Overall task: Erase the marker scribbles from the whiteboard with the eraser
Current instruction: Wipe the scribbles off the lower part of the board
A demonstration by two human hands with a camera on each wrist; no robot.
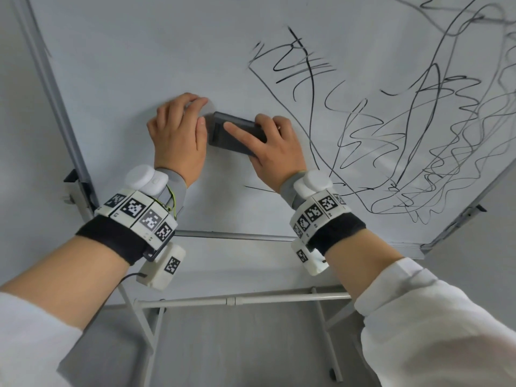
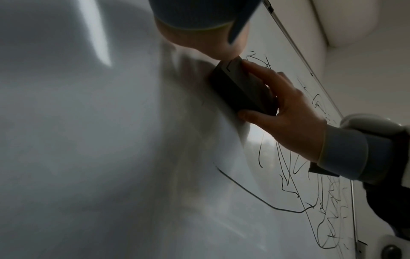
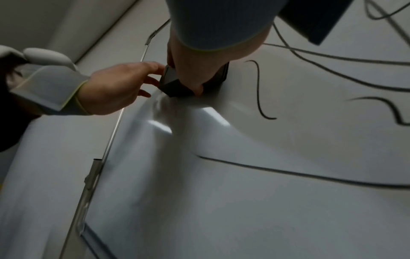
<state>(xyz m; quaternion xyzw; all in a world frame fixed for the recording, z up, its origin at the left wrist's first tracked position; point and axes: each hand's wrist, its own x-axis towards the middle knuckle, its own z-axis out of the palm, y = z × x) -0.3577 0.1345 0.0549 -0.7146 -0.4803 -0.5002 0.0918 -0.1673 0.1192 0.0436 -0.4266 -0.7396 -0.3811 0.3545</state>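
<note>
Both hands (image 1: 178, 135) at eraser (image 1: 233, 135), long axis sideways along whiteboard (image 1: 139, 51)

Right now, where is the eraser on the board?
In the head view the eraser lies flat against the whiteboard, gripped by the right hand, just left of the scribbles, with the left hand beside it.

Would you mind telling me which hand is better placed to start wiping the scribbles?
Right hand: it grips the eraser, beside the scribbles; the left hand holds nothing.

right hand (image 1: 275, 146) gripping, left hand (image 1: 177, 135) splayed
</note>
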